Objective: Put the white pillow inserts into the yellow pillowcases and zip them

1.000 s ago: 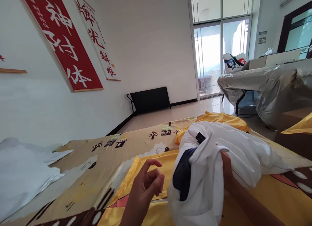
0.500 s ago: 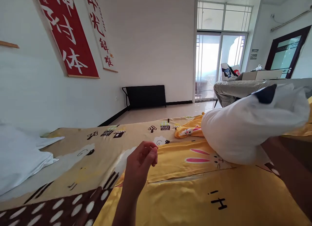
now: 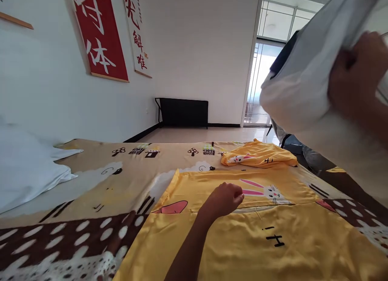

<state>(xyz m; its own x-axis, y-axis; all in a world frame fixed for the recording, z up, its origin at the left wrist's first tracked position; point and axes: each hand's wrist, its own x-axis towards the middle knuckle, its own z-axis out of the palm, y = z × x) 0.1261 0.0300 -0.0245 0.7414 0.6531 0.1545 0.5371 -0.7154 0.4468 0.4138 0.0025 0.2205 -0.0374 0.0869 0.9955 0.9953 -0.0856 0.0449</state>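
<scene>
The right hand is holding up a white cloth bundle with a navy patch, its grip closing on the fabric at the right side of the view. The bundle is hanging in the air, above and to the right of the yellow rabbit-print fabric, which is lying spread on the sheep-print blanket. The left hand is hovering over or resting on that yellow fabric, beside the rabbit's ears; its fingers are curling inward, and I cannot tell whether they are pinching a fold.

The step in hand seems to be holding the bundle off to one side of the spread fabric. The next move is probably calling for a secure hold on the soft, sagging cloth.

Blur is softening the right hand and the bundle, and the frame is cutting off the bundle's top and right side. The white cloth is hiding part of the glass door. The left hand is covering part of the pale slit.
</scene>
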